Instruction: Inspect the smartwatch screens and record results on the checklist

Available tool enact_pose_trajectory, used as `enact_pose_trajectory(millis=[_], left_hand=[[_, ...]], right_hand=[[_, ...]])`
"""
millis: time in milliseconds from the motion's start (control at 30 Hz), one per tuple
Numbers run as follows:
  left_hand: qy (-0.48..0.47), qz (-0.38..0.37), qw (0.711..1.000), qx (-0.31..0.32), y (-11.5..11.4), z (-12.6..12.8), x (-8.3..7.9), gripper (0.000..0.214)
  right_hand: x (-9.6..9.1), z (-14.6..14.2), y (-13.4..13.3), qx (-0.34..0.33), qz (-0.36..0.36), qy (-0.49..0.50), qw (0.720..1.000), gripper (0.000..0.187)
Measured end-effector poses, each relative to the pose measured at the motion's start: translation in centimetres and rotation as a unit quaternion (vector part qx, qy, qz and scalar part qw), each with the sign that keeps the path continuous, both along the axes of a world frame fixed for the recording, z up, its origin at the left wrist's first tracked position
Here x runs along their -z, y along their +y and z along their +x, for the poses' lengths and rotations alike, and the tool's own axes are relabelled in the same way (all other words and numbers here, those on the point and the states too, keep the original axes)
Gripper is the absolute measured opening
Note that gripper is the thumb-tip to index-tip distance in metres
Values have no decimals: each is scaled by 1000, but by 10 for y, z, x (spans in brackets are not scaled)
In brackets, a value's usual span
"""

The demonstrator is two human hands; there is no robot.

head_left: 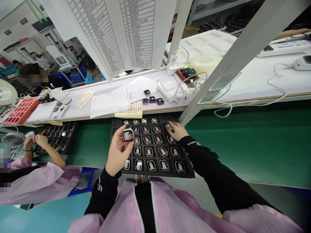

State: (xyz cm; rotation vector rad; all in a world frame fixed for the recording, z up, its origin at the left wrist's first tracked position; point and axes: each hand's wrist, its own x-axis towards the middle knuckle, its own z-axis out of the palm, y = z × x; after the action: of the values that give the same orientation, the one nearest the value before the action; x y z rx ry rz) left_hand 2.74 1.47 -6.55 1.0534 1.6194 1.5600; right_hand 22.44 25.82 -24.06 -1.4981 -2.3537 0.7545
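Observation:
My left hand (pixel 118 152) grips a smartwatch case (pixel 128 135) between thumb and fingers, its lit screen facing up. It is held above the left side of a black foam tray (pixel 189 171). At the tray's far right corner, my right hand (pixel 178 131) has its fingers closed on a second watch case (pixel 168 127), which looks dark. Whether that one still rests in its slot I cannot tell. Several watch cases with lit screens, such as this watch (pixel 151 165), lie in rows in the tray's compartments.
Above the tray runs a white shelf with paper sheets (pixel 110 103), a sticker sheet (pixel 131 110), several small watches (pixel 152 99) and cables with a power strip (pixel 175 67). A slanted metal post (pixel 218 77) stands at right. To the left, a co-worker's hands (pixel 40 140) are over another tray (pixel 58 137).

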Motion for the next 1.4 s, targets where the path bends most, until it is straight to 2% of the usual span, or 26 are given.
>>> enact_pose_trajectory(millis=[100,167,233,333,400,633,933,1100,1200,1300,1400], left_hand=[[-6,6,1000,3,6,-1,-6,61],[-16,0,1000,0,10,-1,-6,64],[-28,-7,1000,2,14,0,-5,68],[-55,-17,998,16,19,3,-2,74],[-65,-22,997,28,22,5,-2,75],[-78,-34,995,49,25,8,-6,78],[-67,-44,995,55,27,5,-8,76],[-21,-51,995,86,26,3,-4,66],[12,-44,992,117,27,-1,3,56],[32,-3,994,103,32,-8,9,50],[50,46,995,68,40,-19,4,49]], right_hand=[[-36,-8,-30,-8,1,122,993,46],[-74,-13,-59,-56,-11,274,960,41],[-115,-18,-91,-110,33,365,924,30],[-161,-27,-128,-173,114,408,889,17],[-174,-32,-140,-187,158,415,876,15],[-173,-36,-138,-201,248,380,868,10],[-170,-38,-134,-223,280,364,860,9],[-175,-41,-133,-224,230,374,870,11],[-177,-37,-129,-199,193,417,866,11],[-173,-28,-126,-147,115,490,852,10],[-164,-17,-129,-92,21,540,836,8]])
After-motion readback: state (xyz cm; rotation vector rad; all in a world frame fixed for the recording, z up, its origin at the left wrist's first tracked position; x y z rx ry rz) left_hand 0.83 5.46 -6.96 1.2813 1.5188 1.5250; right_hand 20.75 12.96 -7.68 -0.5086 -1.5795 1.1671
